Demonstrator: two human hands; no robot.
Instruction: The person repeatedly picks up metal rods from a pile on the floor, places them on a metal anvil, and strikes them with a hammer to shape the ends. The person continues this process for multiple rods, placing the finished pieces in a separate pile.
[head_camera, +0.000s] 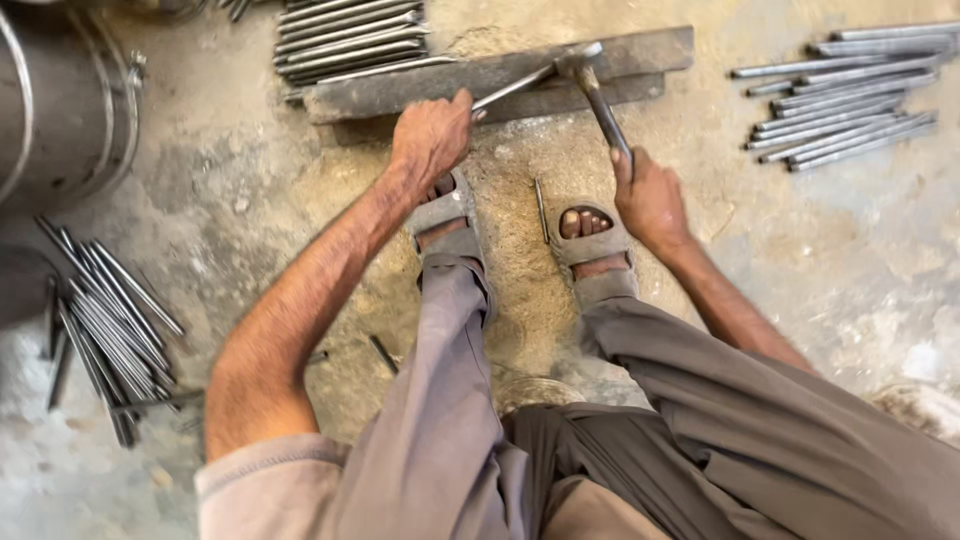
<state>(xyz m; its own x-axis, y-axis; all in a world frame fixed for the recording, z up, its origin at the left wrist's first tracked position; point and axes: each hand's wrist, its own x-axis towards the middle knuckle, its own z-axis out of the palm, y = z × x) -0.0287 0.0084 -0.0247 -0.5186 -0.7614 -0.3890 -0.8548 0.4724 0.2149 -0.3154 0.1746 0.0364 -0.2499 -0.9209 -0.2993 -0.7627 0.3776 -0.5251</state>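
My left hand (430, 135) grips one end of a thin steel rod (515, 87) and holds it flat across a long dark iron bar (400, 92) lying on the ground. My right hand (648, 195) is closed on the handle of a hammer (585, 70), whose head rests on the far end of the rod over the bar. Both my feet in grey sandals (590, 245) sit just behind the bar, knees spread to either side.
Several steel rods lie stacked behind the bar (350, 38), another pile at the right (840, 100) and a loose heap at the left (105, 320). A large metal drum (60, 100) stands at the upper left. One short rod (541, 210) lies between my feet.
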